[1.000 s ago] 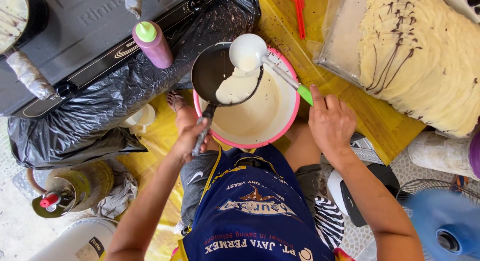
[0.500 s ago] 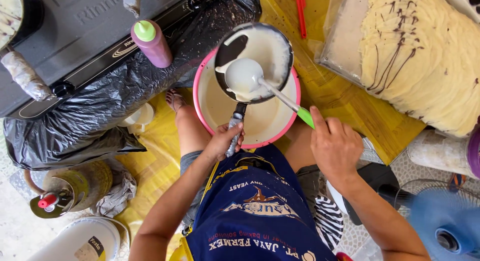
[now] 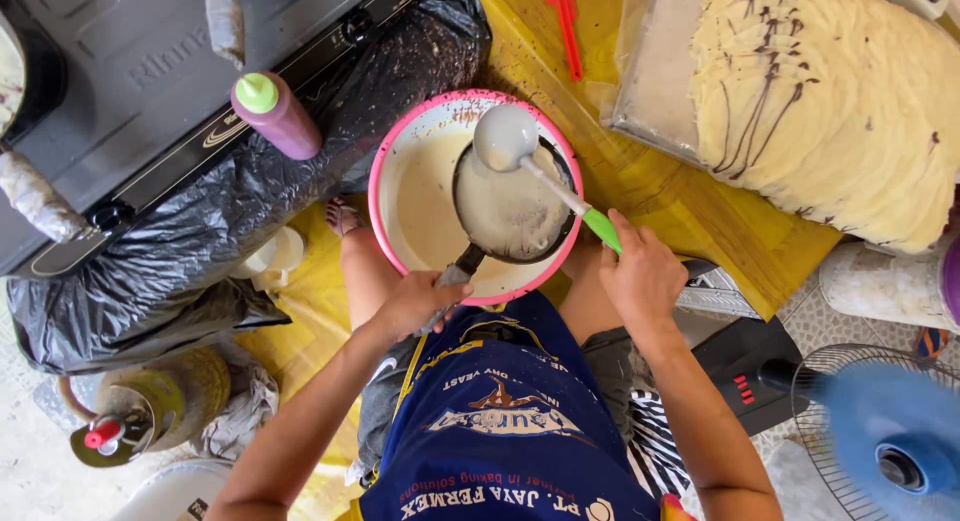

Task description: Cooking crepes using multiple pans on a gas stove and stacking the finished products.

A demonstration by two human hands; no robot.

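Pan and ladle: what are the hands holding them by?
The left hand holds the small dark pan by its handle end. The right hand holds the ladle by its green handle, over the pink-rimmed batter bowl.

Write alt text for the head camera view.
Left hand holds a small black frying pan coated in pale batter over a pink-rimmed batter bowl, while right hand holds a green-handled ladle above the pan.
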